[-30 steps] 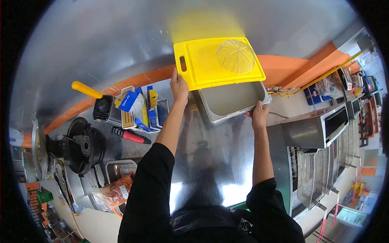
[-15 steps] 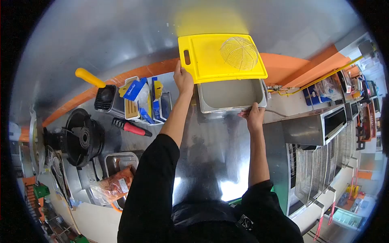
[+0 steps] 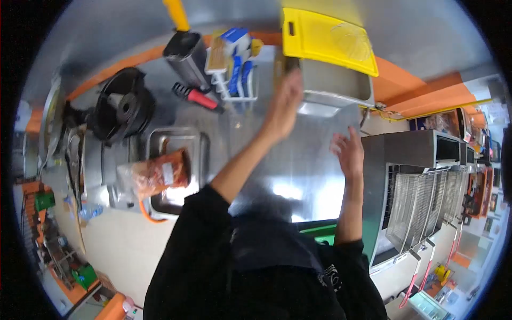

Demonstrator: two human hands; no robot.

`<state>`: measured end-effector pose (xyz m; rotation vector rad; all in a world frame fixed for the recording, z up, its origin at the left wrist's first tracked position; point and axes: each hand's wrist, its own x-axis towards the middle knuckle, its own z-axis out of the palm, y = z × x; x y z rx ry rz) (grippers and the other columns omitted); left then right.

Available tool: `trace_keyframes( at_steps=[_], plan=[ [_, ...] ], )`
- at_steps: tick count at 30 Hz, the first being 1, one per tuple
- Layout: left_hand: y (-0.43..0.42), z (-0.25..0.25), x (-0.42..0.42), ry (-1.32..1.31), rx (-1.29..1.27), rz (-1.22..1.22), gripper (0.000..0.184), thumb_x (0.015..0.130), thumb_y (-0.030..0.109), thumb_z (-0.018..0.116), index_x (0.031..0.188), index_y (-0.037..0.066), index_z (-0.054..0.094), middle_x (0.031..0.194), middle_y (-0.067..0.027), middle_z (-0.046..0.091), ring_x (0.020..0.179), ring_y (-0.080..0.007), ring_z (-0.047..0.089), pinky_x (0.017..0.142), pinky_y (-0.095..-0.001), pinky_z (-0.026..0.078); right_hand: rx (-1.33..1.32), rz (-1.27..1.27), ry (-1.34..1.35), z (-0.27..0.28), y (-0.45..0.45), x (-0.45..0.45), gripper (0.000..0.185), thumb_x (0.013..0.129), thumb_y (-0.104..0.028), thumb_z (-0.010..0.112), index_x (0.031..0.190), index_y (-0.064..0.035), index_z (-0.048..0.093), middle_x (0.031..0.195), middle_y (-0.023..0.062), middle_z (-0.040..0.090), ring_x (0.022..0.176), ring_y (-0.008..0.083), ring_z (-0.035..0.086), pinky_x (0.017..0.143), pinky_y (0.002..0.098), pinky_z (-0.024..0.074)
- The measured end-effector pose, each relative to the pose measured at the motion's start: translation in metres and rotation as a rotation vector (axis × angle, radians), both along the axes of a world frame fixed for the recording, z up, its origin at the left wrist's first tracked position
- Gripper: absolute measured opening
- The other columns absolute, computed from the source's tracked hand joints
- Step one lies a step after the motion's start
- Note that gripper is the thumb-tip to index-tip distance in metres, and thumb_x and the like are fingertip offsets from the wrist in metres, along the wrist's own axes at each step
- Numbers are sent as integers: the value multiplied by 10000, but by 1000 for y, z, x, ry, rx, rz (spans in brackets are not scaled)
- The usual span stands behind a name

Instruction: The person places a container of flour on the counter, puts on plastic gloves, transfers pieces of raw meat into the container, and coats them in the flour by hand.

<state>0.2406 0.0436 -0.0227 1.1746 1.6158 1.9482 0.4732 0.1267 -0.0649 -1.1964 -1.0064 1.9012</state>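
A yellow cutting board (image 3: 320,40) lies tilted over the back of a steel pan (image 3: 341,85), with a round wire strainer (image 3: 352,42) on top. Blurred by motion, my left hand (image 3: 285,104) is just in front of the pan's left end, and its fingers cannot be made out clearly. My right hand (image 3: 349,152) hovers over the steel counter in front of the pan, fingers apart and holding nothing.
Left of the pan stand a white basket with blue packets (image 3: 237,74), a dark metal holder (image 3: 186,56) and a red-handled tool (image 3: 200,98). A black burner (image 3: 124,106) and bagged meat (image 3: 162,173) on a steel tray are further left. Fryer baskets (image 3: 421,208) hang at right.
Both hands have let go of the board and pan and drawn back toward me. The view has turned, so the board and pan appear higher and further right.
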Motion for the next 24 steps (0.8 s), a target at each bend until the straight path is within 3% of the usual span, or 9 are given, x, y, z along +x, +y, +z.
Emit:
trace_keyframes(
  at_steps=[3,6,9,10,12,14,19,23,24],
  plan=[
    [-152,-23,60,-313,-356,-602,413,984,297,487,1304,35,497,1116,-85,623,1024,-156,573,906,-310,443,-239,316,100,-10,-129,46,541,931,-344,542,1341,-40,363,992,189,618,811,249,652,587,347,563],
    [-297,-58,78,-376,-587,-781,402,1010,306,418,1290,36,518,1156,-98,613,1113,-187,559,962,-328,435,-511,553,82,-29,-251,89,458,962,-244,497,1350,-32,377,1053,210,628,844,252,676,572,308,581],
    [-445,-92,75,-422,-935,-667,432,1007,320,419,1347,60,471,1285,-117,531,1207,-197,479,1023,-333,371,-570,531,-95,-109,-353,152,431,983,-228,460,1362,-39,379,1163,193,619,1111,217,599,758,314,520],
    [-505,-121,81,-429,-955,-616,438,1003,327,421,1366,83,456,1330,-106,500,1227,-191,456,1025,-321,361,-686,518,-28,-86,-367,150,464,988,-225,450,1391,-26,335,1196,198,604,1204,226,536,838,325,494],
    [-613,-134,100,-836,-748,-511,529,981,407,444,1422,122,381,1410,-78,411,1288,-195,378,1054,-331,321,-711,558,-27,-90,-420,168,497,988,-228,456,1408,-14,299,1223,198,588,1207,232,534,791,308,517],
    [-698,-146,111,-987,-1016,-376,648,961,473,452,1473,121,268,1390,-38,423,1265,-178,399,1040,-312,325,-778,578,-42,-83,-473,180,537,988,-227,457,1426,5,250,1284,216,538,1217,242,526,629,294,575],
    [-833,-140,117,-974,-1182,-541,719,933,394,546,1493,108,198,1433,-62,395,1295,-192,387,1052,-323,321,-957,451,-1,-100,-583,215,515,999,-291,419,1409,-7,288,1208,253,571,1071,254,622,476,279,575],
    [-897,-156,101,-463,-1510,-644,805,863,250,678,1488,89,198,1416,-132,426,1301,-225,405,1057,-369,334,-916,647,-256,-121,-617,205,603,964,-480,431,1340,-9,397,872,200,668,729,267,693,470,300,558],
    [-898,-160,101,-391,-1627,-503,745,830,215,715,1439,65,313,1314,-178,517,1240,-251,480,1033,-404,370,-900,713,-356,-131,-618,199,631,949,-510,448,1325,-5,409,827,190,660,683,260,686,473,308,554]
  ],
)
